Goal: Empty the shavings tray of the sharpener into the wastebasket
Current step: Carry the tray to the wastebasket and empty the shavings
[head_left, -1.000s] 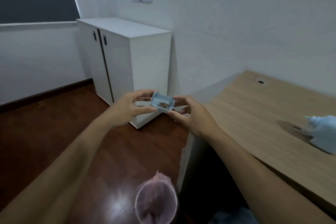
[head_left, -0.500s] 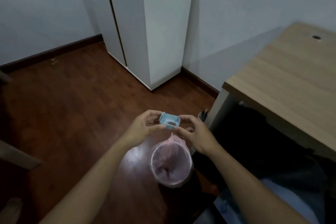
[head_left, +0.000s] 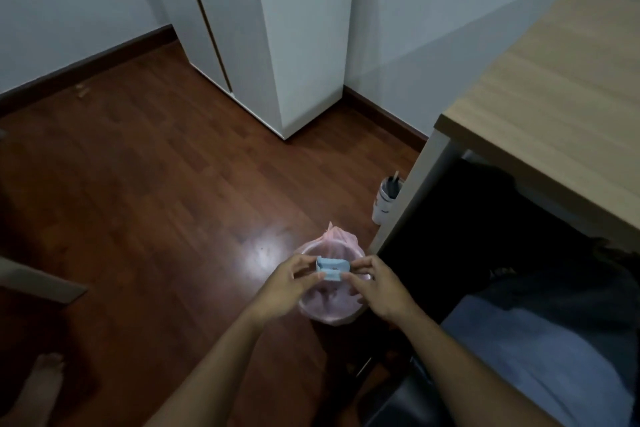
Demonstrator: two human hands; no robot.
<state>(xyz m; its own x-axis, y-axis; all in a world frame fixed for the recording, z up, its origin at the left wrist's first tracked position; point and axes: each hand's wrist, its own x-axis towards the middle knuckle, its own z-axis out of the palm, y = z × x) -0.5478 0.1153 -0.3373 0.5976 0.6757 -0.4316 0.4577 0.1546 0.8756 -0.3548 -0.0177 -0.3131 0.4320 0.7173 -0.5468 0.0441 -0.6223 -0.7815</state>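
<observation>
The fingertips of the left hand [head_left: 282, 291] and the right hand [head_left: 379, 289] pinch the two ends of the small blue tray [head_left: 330, 268], thumbs nearer the body and forefingers on the far side. The tray sits right above the open mouth of the wastebasket [head_left: 311, 314], which is lined with a pink bag [head_left: 341, 236]. It looks tipped or turned over, though whether any shavings remain inside cannot be told.

The grip is light and the tray small, so a slip could drop it into the basket along with the shavings. The shavings are light too; a quick shake or a tip toward one side could scatter some onto the dark wooden floor [head_left: 138, 201] instead.

Around the basket, a desk [head_left: 554, 87] stands just to the right, its leg near the rim. A white cup [head_left: 384, 201] with something dark in it stands by that leg, and a white cabinet [head_left: 277, 45] stands well behind. Nothing lies between tray and basket.
</observation>
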